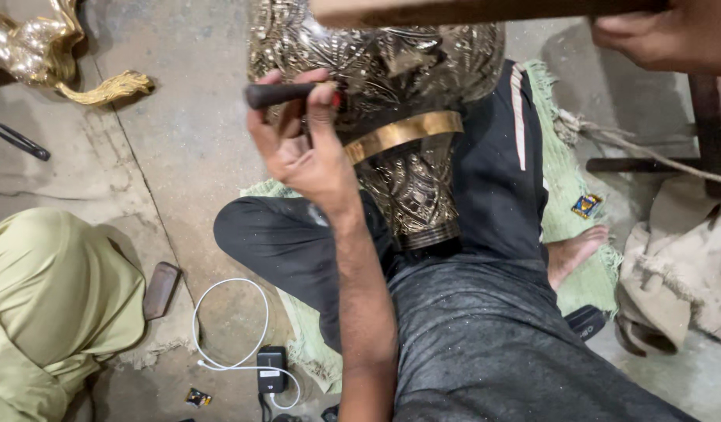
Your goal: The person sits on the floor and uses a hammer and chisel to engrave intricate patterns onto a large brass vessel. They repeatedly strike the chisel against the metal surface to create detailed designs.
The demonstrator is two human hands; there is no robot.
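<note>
I see a bare concrete floor (196, 148), dusty and cracked. Landmark: green mat (567, 180) under the seated legs. Left of the mat: white cable (220, 312) looped to a black charger (271, 370), a flat brown block (160, 290), black tweezers (18, 141) further out. Right of the mat: crumpled beige cloth (681, 266).

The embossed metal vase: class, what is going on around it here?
A person sits cross-legged on a green mat on the floor with an embossed metal vase resting in the lap. The left hand pinches a short dark rod-like tool against the vase's patterned body above its gold band. The right hand grips a wooden stick across the top of the view.
</note>
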